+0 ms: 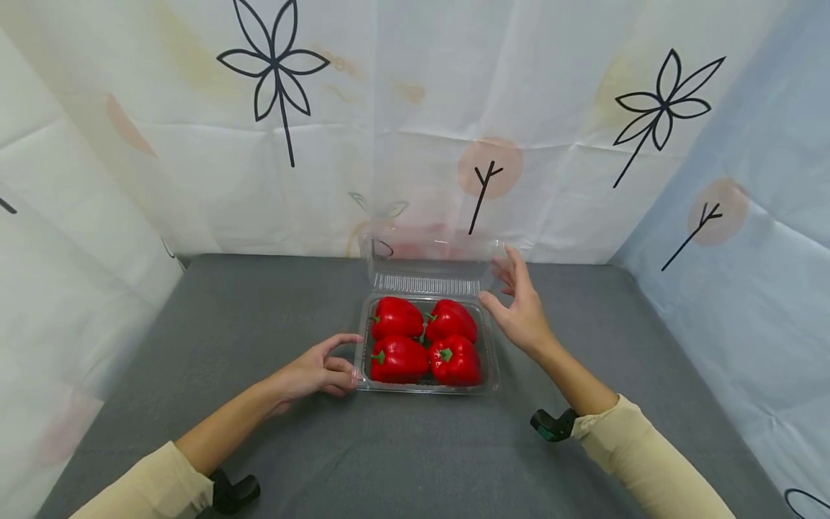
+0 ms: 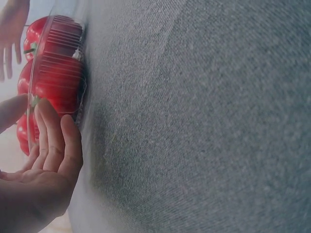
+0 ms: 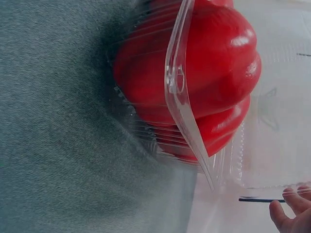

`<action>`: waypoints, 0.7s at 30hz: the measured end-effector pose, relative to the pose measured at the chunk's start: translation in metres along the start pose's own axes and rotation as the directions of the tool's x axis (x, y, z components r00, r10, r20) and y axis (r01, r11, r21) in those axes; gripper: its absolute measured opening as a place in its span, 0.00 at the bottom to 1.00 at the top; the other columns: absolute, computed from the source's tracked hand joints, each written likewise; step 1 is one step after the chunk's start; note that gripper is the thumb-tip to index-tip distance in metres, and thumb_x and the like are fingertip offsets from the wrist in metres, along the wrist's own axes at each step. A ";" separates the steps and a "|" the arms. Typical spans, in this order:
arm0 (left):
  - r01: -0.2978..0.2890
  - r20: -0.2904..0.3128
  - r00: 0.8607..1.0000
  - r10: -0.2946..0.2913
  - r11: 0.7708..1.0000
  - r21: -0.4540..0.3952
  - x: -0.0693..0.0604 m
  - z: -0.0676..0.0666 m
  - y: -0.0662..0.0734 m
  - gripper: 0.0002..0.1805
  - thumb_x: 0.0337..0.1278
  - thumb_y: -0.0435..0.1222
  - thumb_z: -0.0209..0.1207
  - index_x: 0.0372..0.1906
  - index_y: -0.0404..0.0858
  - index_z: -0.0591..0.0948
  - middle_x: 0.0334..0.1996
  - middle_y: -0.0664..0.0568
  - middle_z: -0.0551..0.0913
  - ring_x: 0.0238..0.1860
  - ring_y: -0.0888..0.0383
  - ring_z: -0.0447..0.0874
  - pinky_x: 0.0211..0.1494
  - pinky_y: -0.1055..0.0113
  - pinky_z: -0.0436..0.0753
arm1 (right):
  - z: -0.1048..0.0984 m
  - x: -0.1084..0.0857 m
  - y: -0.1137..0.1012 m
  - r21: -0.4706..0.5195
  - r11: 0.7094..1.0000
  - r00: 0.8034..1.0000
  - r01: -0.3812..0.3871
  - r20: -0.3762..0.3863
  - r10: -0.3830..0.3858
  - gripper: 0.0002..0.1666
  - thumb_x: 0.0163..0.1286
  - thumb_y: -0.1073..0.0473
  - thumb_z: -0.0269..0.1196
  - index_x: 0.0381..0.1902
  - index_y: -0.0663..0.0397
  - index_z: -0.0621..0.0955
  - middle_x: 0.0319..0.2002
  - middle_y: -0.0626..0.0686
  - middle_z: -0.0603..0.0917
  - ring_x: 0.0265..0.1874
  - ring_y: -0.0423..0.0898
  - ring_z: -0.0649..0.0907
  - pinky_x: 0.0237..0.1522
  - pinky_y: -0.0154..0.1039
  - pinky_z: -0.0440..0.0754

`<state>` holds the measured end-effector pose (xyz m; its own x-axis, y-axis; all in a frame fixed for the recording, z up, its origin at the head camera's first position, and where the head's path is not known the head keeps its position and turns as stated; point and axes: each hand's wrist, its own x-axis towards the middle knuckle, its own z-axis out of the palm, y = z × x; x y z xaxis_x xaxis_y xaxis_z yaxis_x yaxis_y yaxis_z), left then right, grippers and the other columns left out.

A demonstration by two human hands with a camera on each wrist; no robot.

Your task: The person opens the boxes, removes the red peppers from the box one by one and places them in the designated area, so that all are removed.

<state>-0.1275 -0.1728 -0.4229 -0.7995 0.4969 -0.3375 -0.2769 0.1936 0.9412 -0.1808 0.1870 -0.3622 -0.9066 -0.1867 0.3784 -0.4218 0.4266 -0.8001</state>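
Several red bell peppers (image 1: 400, 359) with green stems lie in two rows in a clear plastic clamshell container (image 1: 428, 390). Its clear lid (image 1: 426, 284) stands raised at the back, hinged to the base. My left hand (image 1: 318, 369) is at the container's left side, fingers loosely bent and touching the rim; in the left wrist view the left hand (image 2: 51, 160) has thumb and fingers apart. My right hand (image 1: 524, 313) is beside the lid's right edge, fingers extended and thumb spread. In the right wrist view the right hand's fingertips (image 3: 291, 199) are at the lid's edge; whether they touch it is hard to tell.
A grey cloth-covered table (image 1: 272, 310) lies beneath the container. Behind it hangs a white curtain (image 1: 415, 94) printed with leaves and trees, and more curtain (image 1: 765, 288) closes off the right side. Each wrist wears a black device (image 1: 554, 425).
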 end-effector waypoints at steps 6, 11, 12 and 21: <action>-0.001 -0.004 1.000 0.001 0.999 -0.041 0.001 0.003 -0.002 0.40 0.60 0.33 0.65 0.73 0.38 0.58 0.39 0.46 0.86 0.41 0.52 0.84 0.51 0.57 0.83 | 0.006 0.009 0.007 0.029 0.997 0.998 -0.066 0.014 0.066 0.51 0.70 0.63 0.61 0.80 0.49 0.44 0.74 0.60 0.62 0.71 0.57 0.67 0.66 0.58 0.65; 0.002 -0.012 1.000 -0.003 0.999 -0.049 0.000 0.003 -0.002 0.40 0.59 0.33 0.65 0.73 0.38 0.58 0.38 0.47 0.86 0.41 0.52 0.84 0.50 0.57 0.82 | 0.008 0.015 0.014 0.011 0.992 0.991 -0.127 0.043 0.126 0.52 0.71 0.61 0.61 0.80 0.49 0.42 0.75 0.61 0.60 0.72 0.57 0.65 0.67 0.59 0.64; 0.001 -0.013 1.000 -0.002 0.999 -0.049 0.001 0.004 -0.002 0.40 0.59 0.33 0.65 0.72 0.38 0.59 0.38 0.47 0.86 0.41 0.52 0.84 0.50 0.57 0.82 | 0.009 0.016 0.016 0.009 0.990 0.988 -0.144 0.052 0.143 0.52 0.71 0.60 0.61 0.80 0.50 0.42 0.75 0.62 0.59 0.72 0.58 0.65 0.67 0.59 0.64; -0.020 -0.012 1.000 0.019 0.996 -0.082 0.002 0.008 -0.005 0.38 0.57 0.30 0.65 0.70 0.37 0.60 0.39 0.47 0.84 0.39 0.53 0.83 0.49 0.59 0.83 | 0.014 0.027 0.030 0.009 0.967 0.964 -0.254 0.087 0.252 0.52 0.70 0.60 0.62 0.80 0.50 0.43 0.75 0.66 0.57 0.72 0.61 0.64 0.67 0.58 0.66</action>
<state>-0.1234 -0.1665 -0.4281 -0.8110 0.4901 -0.3194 -0.3040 0.1133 0.9459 -0.2177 0.1822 -0.3830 -0.9811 -0.1494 0.1227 -0.1782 0.4523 -0.8739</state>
